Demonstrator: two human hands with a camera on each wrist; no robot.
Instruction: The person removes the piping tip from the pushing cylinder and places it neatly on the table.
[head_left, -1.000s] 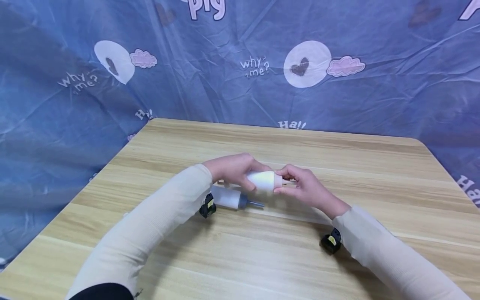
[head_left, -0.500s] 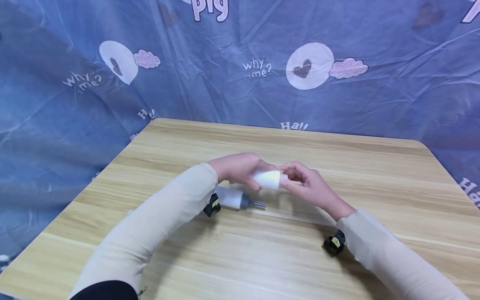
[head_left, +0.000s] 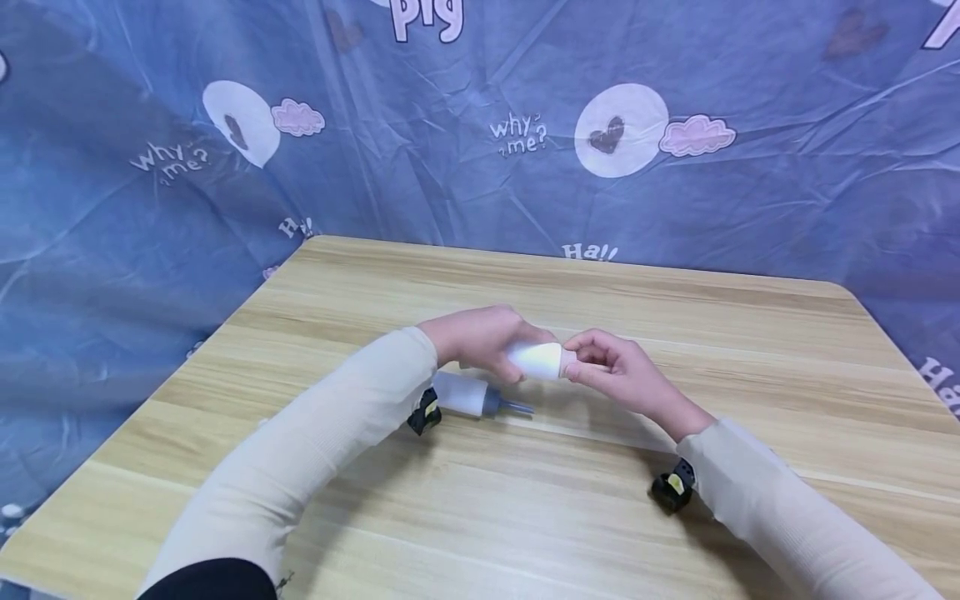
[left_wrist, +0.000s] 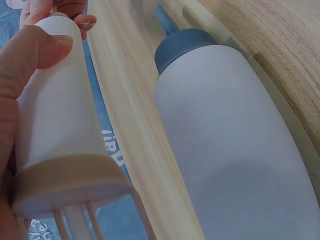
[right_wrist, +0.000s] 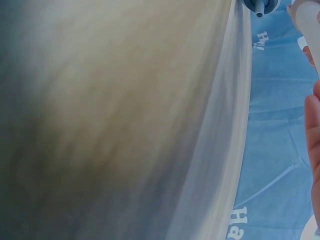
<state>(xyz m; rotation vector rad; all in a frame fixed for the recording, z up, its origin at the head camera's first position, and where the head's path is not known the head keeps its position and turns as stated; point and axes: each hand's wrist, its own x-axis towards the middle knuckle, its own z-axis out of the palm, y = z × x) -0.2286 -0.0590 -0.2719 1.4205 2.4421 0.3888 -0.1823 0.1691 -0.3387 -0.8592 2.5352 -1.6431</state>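
White bottle (head_left: pixel 536 360) held between two hands, its pink neck (head_left: pixel 569 358) toward the right.
The left hand (head_left: pixel 486 337) is curled round the body, thumb along its side; the right hand (head_left: pixel 618 371) seems to pinch the neck between thumb and fingertips, though its wrist view catches too little to be sure. The bottle lies sideways above the table (head_left: pixel 525 517), behind a second bottle (head_left: pixel 461 394) resting near the left wrist; a tan collar (left_wrist: pixel 75 182) rings its other end. It looks like light, smooth plastic: probably slightly squeezable, unlikely to break, perhaps slippery, best held round the body and by the neck.
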